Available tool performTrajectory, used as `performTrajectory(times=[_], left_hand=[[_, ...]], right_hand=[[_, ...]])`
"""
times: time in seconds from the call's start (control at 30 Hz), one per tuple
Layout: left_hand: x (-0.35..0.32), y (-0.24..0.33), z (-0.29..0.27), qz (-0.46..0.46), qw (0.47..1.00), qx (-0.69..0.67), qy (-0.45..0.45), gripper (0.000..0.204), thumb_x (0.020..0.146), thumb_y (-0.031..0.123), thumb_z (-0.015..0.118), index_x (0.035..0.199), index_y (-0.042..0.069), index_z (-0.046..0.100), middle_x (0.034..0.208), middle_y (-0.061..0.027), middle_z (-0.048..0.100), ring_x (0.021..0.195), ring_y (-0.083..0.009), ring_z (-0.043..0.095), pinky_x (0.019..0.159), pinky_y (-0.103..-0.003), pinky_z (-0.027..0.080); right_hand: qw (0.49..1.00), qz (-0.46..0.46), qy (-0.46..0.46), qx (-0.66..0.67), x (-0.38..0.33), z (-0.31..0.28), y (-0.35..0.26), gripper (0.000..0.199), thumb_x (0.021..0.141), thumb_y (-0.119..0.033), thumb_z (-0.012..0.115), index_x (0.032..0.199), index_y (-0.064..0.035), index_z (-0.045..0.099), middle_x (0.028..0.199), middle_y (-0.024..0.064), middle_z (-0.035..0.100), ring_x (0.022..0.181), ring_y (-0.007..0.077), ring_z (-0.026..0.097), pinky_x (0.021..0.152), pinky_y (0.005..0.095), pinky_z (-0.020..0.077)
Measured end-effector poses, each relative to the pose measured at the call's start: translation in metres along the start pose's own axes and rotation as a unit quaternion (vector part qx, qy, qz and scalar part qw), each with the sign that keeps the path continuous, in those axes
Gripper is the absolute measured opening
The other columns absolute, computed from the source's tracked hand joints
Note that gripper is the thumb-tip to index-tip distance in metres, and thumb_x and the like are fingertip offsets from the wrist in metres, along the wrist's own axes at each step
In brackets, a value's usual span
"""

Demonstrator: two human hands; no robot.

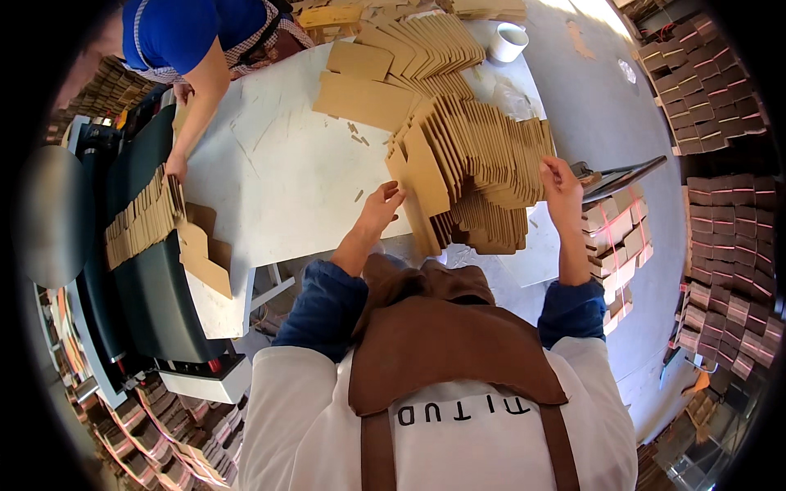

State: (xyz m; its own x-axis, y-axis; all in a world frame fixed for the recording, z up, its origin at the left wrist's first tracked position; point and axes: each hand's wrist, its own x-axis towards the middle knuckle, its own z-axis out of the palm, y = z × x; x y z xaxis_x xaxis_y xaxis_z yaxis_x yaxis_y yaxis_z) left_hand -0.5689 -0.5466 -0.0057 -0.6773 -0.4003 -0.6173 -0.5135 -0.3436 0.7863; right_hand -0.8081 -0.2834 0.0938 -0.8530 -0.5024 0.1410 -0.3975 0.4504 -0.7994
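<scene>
In front of me a long row of flat, die-cut brown cardboard blanks (483, 151) stands on edge, fanned out on the white table. My left hand (381, 207) is at the row's left end, beside a broad front panel, with its fingers slightly apart. At the opposite end, my right hand (562, 178) is raised with bent fingers, the fingertips close to the blanks' right edges. Whether those fingertips touch the cardboard I cannot tell. Neither hand visibly grips a blank. Behind this row lies a second fanned pile of cardboard blanks (426, 49).
A co-worker's hand (176, 166) rests on cardboard pieces (139, 219) lined up on a dark conveyor belt (151, 303) at left. A white roll (508, 42) stands on the white table (270, 155). Strapped cardboard bundles (614, 237) sit at right, and more stacks (729, 221) stand beyond.
</scene>
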Motion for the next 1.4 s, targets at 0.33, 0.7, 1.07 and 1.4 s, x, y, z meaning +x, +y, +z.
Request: performTrajectory(times=[0.33,0.7,1.07,1.4], left_hand=[[-0.026,0.025,0.007,0.268,0.951,0.149,-0.048,0.097,0.078,0.034,0.079,0.150,0.004,0.021,0.154,-0.0175,0.027,0.138,-0.0317,0.034,0.104,-0.046,0.038],[-0.030,0.091,-0.005,0.231,0.970,0.039,0.071,0.097,0.083,0.030,0.074,0.148,-0.006,0.012,0.141,-0.0233,0.043,0.125,-0.0278,0.049,0.101,-0.037,0.041],[-0.030,0.082,-0.019,0.210,0.966,-0.081,0.125,0.085,0.089,0.012,0.067,0.147,-0.006,0.008,0.133,-0.0174,0.047,0.119,-0.0212,0.050,0.101,-0.031,0.041],[-0.031,0.084,-0.021,0.223,0.965,-0.080,0.113,0.081,0.089,0.012,0.066,0.146,-0.006,0.011,0.132,-0.0187,0.047,0.118,-0.0221,0.051,0.100,-0.032,0.042]], right_hand=[[0.991,0.096,-0.003,-0.097,0.040,0.021,0.054,0.047,0.094,-0.036,0.056,0.130,-0.0056,0.054,0.110,0.0225,0.066,0.103,0.0339,0.064,0.091,0.0393,0.0478],[0.979,0.092,-0.160,0.088,0.010,0.062,-0.031,0.058,0.087,-0.033,0.069,0.131,-0.0018,0.050,0.114,0.0186,0.064,0.100,0.0260,0.065,0.086,0.0340,0.0502],[0.971,0.100,-0.196,0.090,0.022,0.049,-0.035,0.057,0.084,-0.029,0.071,0.129,-0.0002,0.052,0.110,0.0153,0.066,0.095,0.0244,0.066,0.083,0.0336,0.0512],[0.992,-0.058,-0.091,-0.058,0.016,0.054,-0.044,0.041,0.087,-0.023,0.065,0.126,-0.0134,0.055,0.128,0.0212,0.056,0.104,0.0381,0.061,0.085,0.0407,0.0512]])
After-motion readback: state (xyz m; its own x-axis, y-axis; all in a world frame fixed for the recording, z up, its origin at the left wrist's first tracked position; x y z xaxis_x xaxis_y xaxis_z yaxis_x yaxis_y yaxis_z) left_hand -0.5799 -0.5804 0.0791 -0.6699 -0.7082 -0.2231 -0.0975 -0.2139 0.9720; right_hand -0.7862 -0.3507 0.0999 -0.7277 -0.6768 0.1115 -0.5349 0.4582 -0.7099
